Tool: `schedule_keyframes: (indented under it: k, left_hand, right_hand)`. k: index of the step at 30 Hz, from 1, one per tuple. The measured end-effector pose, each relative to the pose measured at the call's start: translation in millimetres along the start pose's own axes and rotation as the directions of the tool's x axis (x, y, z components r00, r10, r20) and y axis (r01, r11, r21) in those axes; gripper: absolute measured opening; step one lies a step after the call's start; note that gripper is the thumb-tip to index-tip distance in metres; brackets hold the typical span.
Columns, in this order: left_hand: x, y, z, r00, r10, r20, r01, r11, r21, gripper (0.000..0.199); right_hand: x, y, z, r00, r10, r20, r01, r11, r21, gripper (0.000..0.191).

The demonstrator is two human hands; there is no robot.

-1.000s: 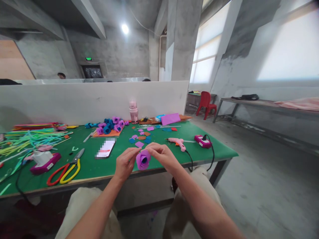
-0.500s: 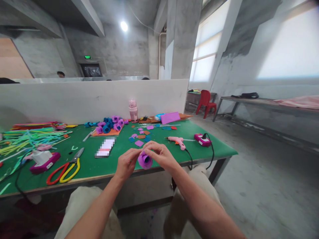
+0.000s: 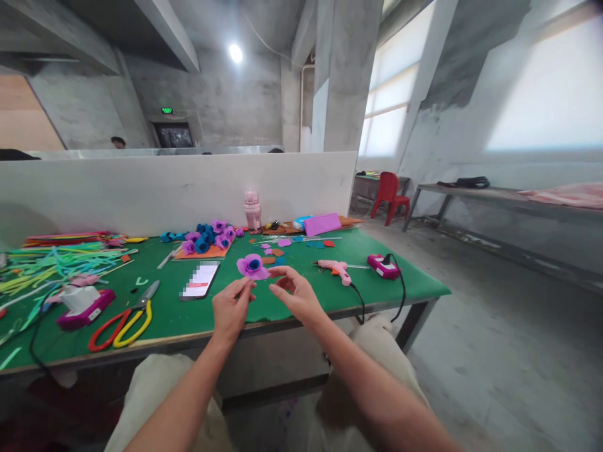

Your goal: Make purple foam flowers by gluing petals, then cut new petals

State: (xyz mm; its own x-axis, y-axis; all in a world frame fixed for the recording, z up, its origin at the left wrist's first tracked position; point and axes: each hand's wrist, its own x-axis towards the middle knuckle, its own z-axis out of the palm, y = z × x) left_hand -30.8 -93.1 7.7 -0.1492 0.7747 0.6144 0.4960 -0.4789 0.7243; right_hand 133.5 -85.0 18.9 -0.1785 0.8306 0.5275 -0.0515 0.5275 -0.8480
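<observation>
A purple paper flower (image 3: 245, 268) with a dark blue centre is held up over the front of the green table (image 3: 277, 301). My left hand (image 3: 232, 307) pinches it from below, thumb against fingers. Just right of the petals is my right hand (image 3: 298, 295), its thumb and fingers apart and curved, with nothing between them. Whether its fingertips touch a petal I cannot tell. Behind the flower lie loose paper pieces (image 3: 284, 242) in purple, blue and brown.
To the right lie a pink glue gun (image 3: 335, 270) and a magenta power box (image 3: 382, 266) with a black cord. Scissors (image 3: 127, 319), a phone (image 3: 201, 280) and a pile of finished flowers (image 3: 207, 237) are on the left. A pink bottle (image 3: 252, 210) stands by the white partition (image 3: 188, 188).
The flower has moved up and left and turned to show its petals spread. My right hand has come off it and opened; my left hand keeps hold from below.
</observation>
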Motion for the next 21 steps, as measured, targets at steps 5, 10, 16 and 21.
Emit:
schedule_keyframes:
  k: [5,10,16,21]
  left_hand:
    - [-7,17,5.5,0.987,-0.124,0.103,0.142,0.972,-0.189,0.023]
    - [-12,27,10.1,0.924,-0.236,0.302,0.333,0.884,-0.329,0.026]
    - [-12,25,7.5,0.814,-0.244,0.527,0.496,0.765,-0.412,0.029]
    - [-1,16,0.2,0.870,-0.288,0.400,0.470,0.729,-0.498,0.030]
  right_hand:
    - [0,5,11,0.996,-0.066,-0.053,0.061,0.994,-0.089,0.026]
    - [2,3,13,0.997,-0.051,-0.057,0.044,0.991,-0.125,0.015]
    - [2,2,13,0.997,0.003,-0.076,-0.015,0.986,-0.164,0.014]
    - [2,3,11,0.996,0.035,-0.081,-0.048,0.985,-0.165,0.020]
